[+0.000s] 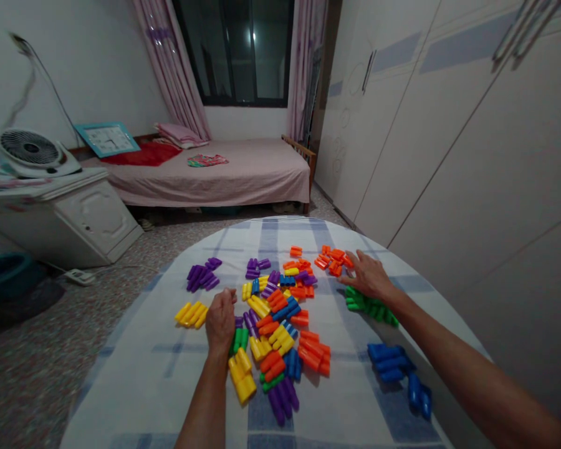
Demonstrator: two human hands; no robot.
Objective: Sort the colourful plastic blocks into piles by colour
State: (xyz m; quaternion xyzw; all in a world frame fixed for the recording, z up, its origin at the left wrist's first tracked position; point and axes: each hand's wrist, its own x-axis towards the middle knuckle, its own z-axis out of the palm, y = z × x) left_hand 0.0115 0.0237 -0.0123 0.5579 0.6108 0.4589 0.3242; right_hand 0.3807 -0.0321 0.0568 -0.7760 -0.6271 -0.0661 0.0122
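My left hand (221, 319) is curled closed at the middle of the heap of plastic building blocks (280, 305); I cannot tell whether it holds one. My right hand (367, 276) is open, with its fingertips (348, 257) at the orange blocks (333, 260), far right, and green blocks (371, 307) just near it. Blue blocks (388, 360) lie near right; purple blocks (201, 274) and yellow blocks (191, 313) lie left, on a checked tablecloth (135, 374).
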